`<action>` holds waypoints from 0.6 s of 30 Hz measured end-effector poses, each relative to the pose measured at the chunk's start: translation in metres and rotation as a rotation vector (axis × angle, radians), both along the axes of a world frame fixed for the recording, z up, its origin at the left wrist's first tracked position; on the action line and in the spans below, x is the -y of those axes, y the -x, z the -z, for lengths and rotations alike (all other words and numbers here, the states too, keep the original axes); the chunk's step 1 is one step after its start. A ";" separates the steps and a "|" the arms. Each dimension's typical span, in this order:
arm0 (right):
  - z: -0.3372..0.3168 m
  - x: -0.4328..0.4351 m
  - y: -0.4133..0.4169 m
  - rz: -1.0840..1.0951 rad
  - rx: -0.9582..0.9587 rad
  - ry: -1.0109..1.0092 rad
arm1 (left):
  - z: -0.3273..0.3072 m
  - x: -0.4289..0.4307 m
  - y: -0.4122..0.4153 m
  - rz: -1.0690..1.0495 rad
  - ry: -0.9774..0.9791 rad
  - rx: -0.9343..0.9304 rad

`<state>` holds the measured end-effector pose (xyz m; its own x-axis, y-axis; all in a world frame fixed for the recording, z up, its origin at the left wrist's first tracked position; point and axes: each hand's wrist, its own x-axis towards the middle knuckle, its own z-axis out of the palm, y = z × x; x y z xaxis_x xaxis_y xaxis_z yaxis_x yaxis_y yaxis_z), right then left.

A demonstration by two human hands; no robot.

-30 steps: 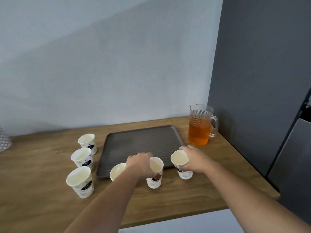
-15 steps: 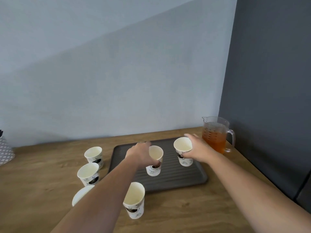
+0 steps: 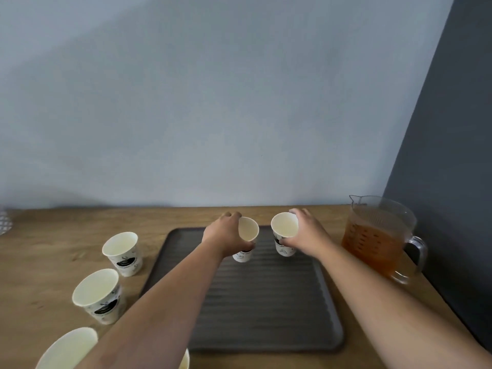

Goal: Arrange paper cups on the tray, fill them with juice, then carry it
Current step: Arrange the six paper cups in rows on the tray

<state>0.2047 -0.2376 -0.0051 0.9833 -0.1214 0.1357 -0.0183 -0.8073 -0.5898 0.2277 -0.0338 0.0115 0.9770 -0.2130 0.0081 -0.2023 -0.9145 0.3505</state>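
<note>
A dark ribbed tray (image 3: 266,302) lies on the wooden counter. My left hand (image 3: 226,235) grips a white paper cup (image 3: 247,229) over the tray's far part. Just to its right, my right hand (image 3: 306,235) grips a second white paper cup (image 3: 284,225). Both cups are empty and upright; whether their bases touch the tray I cannot tell. Three more empty cups stand on the counter left of the tray: one far (image 3: 122,251), one middle (image 3: 97,294), one near (image 3: 69,350). My left arm partly hides another cup (image 3: 185,360) at the tray's near edge.
A clear measuring jug (image 3: 378,235) of orange juice stands right of the tray, close to a dark grey panel (image 3: 447,155). A pale wall (image 3: 213,102) runs behind the counter (image 3: 53,235). A patterned object (image 3: 4,222) shows at the far left edge.
Both hands have carried their cups from the counter's front edge over to the far part of the tray. The view has shifted closer to the counter.
</note>
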 end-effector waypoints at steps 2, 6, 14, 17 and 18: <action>0.007 0.003 -0.012 -0.006 -0.002 0.008 | 0.007 0.005 -0.011 -0.017 -0.004 0.008; 0.020 0.008 -0.027 -0.019 -0.029 0.023 | 0.022 0.007 -0.029 -0.072 0.038 -0.034; 0.031 0.015 -0.030 0.018 -0.052 0.025 | 0.034 0.004 -0.039 -0.066 0.114 -0.060; 0.022 0.014 -0.026 0.039 -0.030 0.100 | 0.028 -0.003 -0.034 -0.036 0.068 -0.066; 0.016 0.012 -0.023 0.043 -0.010 0.123 | 0.023 -0.007 -0.031 -0.024 0.051 -0.066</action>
